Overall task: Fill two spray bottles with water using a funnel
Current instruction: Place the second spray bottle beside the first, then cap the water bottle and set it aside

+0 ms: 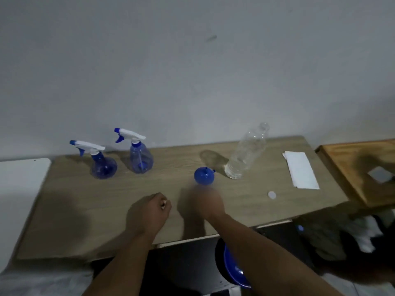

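Plain home room: bare grey wall (192,71), wooden table (149,189), heaped clothes (342,238).

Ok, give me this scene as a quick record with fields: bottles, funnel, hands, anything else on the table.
spray bottles: two blue translucent plastic, white triggers on, left and right, upright
water bottle: clear plastic bottle, uncapped, nearly empty
funnel: blue plastic funnel, mouth down on wooden table
cap: white round cap
paper: folded white sheet
left hand: fisted
right hand: blurred, near funnel

Head view: looks forward-down, table (267,206) near, wall (192,71) behind.
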`<state>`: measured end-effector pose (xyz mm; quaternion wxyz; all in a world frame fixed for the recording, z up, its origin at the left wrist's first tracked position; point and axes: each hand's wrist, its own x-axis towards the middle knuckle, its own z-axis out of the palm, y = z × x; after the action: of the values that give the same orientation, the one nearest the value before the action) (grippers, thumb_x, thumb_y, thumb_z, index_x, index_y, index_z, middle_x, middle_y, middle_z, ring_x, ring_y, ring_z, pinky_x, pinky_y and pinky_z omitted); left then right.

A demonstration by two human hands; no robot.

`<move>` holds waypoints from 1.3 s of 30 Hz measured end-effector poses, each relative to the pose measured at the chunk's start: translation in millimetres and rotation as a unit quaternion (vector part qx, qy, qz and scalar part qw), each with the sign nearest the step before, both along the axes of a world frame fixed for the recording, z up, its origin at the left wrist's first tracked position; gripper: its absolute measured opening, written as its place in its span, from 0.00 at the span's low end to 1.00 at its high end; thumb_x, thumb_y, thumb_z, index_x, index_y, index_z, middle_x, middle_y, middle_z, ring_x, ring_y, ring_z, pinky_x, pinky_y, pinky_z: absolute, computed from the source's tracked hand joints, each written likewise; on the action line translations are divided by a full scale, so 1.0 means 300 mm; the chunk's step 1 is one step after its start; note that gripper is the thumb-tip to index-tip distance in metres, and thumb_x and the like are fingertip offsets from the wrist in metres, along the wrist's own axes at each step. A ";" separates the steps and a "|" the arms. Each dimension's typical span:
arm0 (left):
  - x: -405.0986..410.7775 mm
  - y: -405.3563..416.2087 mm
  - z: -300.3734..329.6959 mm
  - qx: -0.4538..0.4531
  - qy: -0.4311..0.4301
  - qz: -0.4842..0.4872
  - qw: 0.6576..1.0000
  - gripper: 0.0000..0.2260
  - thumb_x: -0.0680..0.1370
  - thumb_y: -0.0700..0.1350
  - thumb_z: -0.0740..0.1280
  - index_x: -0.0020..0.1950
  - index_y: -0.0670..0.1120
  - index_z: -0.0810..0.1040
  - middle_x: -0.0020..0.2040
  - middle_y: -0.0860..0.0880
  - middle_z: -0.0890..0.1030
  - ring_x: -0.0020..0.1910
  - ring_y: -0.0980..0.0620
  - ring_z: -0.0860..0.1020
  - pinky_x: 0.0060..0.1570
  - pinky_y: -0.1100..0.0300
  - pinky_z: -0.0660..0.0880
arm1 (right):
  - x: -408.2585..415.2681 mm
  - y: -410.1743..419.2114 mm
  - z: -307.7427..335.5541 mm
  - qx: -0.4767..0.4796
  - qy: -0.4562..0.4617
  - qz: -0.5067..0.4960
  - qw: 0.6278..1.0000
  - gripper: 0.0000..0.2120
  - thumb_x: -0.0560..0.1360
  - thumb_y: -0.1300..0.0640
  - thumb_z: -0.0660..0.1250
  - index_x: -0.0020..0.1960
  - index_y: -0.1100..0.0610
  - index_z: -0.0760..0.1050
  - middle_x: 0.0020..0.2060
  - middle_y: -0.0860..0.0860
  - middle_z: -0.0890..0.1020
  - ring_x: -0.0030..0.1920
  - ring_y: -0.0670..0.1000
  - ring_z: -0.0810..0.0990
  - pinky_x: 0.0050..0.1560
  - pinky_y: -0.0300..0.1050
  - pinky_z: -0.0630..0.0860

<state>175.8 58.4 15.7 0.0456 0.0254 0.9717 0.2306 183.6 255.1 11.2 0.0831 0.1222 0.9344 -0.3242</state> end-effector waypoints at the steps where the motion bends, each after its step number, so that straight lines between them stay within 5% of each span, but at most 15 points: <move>1: 0.005 0.087 0.029 0.028 -0.010 -0.015 0.999 0.06 0.76 0.53 0.69 0.48 0.53 0.80 0.44 0.54 0.82 0.41 0.55 0.78 0.35 0.66 0.63 | 0.036 0.091 0.001 0.012 -0.003 -0.024 1.000 0.09 0.81 0.51 0.66 0.58 0.51 0.82 0.50 0.51 0.87 0.51 0.54 0.85 0.47 0.44 0.77; 4: -0.025 0.327 0.090 0.146 -0.026 -0.053 0.988 0.14 0.73 0.52 0.74 0.56 0.52 0.78 0.49 0.54 0.80 0.44 0.57 0.78 0.37 0.74 0.66 | 0.112 0.353 0.008 0.049 -0.002 -0.096 0.994 0.09 0.82 0.50 0.66 0.57 0.52 0.82 0.52 0.51 0.86 0.51 0.54 0.84 0.48 0.46 0.77; 8: -0.132 0.572 0.130 0.243 -0.049 -0.044 0.968 0.37 0.63 0.62 0.77 0.69 0.58 0.68 0.61 0.54 0.77 0.57 0.52 0.78 0.55 0.54 0.77 | 0.139 0.639 0.002 0.102 -0.028 -0.173 0.979 0.18 0.84 0.48 0.63 0.70 0.54 0.76 0.66 0.56 0.78 0.63 0.59 0.78 0.61 0.55 0.78; 12: -0.206 0.746 0.204 0.258 -0.066 -0.076 0.961 0.51 0.62 0.63 0.79 0.78 0.61 0.55 0.75 0.54 0.68 0.71 0.53 0.70 0.63 0.57 0.69 | 0.118 0.813 -0.039 0.135 -0.147 -0.180 0.963 0.21 0.86 0.55 0.57 0.79 0.53 0.65 0.72 0.59 0.67 0.71 0.64 0.69 0.67 0.60 0.73; 20: -0.251 0.916 0.224 0.317 -0.070 -0.067 0.943 0.49 0.58 0.67 0.78 0.74 0.65 0.57 0.70 0.58 0.72 0.68 0.54 0.73 0.65 0.47 0.73 | 0.106 0.929 -0.129 0.123 -0.134 -0.099 0.978 0.14 0.82 0.58 0.66 0.66 0.55 0.81 0.62 0.56 0.79 0.57 0.58 0.83 0.62 0.53 0.81; 23: -0.236 0.937 0.246 0.319 -0.045 -0.060 0.945 0.47 0.60 0.66 0.78 0.73 0.65 0.58 0.70 0.56 0.73 0.67 0.54 0.74 0.65 0.48 0.74 | 0.073 0.955 -0.088 0.058 -0.120 -0.141 0.981 0.15 0.77 0.54 0.70 0.60 0.59 0.84 0.56 0.57 0.86 0.54 0.57 0.84 0.53 0.47 0.79; 25: -0.230 0.941 0.247 0.316 -0.032 -0.055 0.947 0.44 0.61 0.65 0.78 0.72 0.65 0.59 0.69 0.55 0.74 0.66 0.53 0.75 0.64 0.48 0.74 | 0.010 0.974 0.007 -0.027 -0.065 -0.179 0.981 0.17 0.70 0.51 0.75 0.55 0.59 0.86 0.51 0.56 0.88 0.50 0.54 0.84 0.50 0.43 0.77; 28: -0.224 0.941 0.242 0.300 -0.023 -0.046 0.952 0.39 0.63 0.63 0.77 0.69 0.65 0.61 0.65 0.56 0.76 0.62 0.54 0.77 0.60 0.47 0.76 | -0.122 0.980 0.235 -0.167 0.082 -0.218 0.958 0.11 0.70 0.57 0.78 0.52 0.57 0.87 0.44 0.49 0.88 0.48 0.51 0.86 0.60 0.50 0.82; 31: -0.217 0.952 0.249 0.294 -0.021 -0.041 0.955 0.38 0.64 0.61 0.77 0.68 0.64 0.61 0.64 0.57 0.76 0.60 0.53 0.78 0.59 0.49 0.77 | -0.219 0.952 0.494 -0.252 0.185 -0.135 0.940 0.12 0.72 0.61 0.78 0.55 0.55 0.86 0.46 0.46 0.87 0.44 0.47 0.86 0.57 0.52 0.85; 35: -0.207 0.962 0.265 0.282 -0.026 -0.036 0.958 0.36 0.68 0.58 0.78 0.69 0.62 0.61 0.63 0.58 0.74 0.61 0.53 0.76 0.55 0.55 0.75 | -0.253 0.900 0.692 -0.137 0.159 0.077 0.975 0.15 0.74 0.60 0.79 0.61 0.57 0.86 0.52 0.46 0.88 0.47 0.41 0.86 0.50 0.33 0.78; 39: -0.198 0.961 0.285 0.268 -0.032 -0.024 0.963 0.36 0.69 0.56 0.78 0.70 0.61 0.62 0.66 0.56 0.75 0.63 0.54 0.76 0.49 0.59 0.70 | -0.259 0.867 0.694 -0.033 0.130 0.147 0.980 0.18 0.74 0.60 0.79 0.63 0.56 0.85 0.58 0.48 0.87 0.49 0.43 0.84 0.54 0.35 0.78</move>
<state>116.3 346.8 101.3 0.0733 0.0527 0.8717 0.4817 105.9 515.1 219.4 0.0113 -0.0621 0.9337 -0.3524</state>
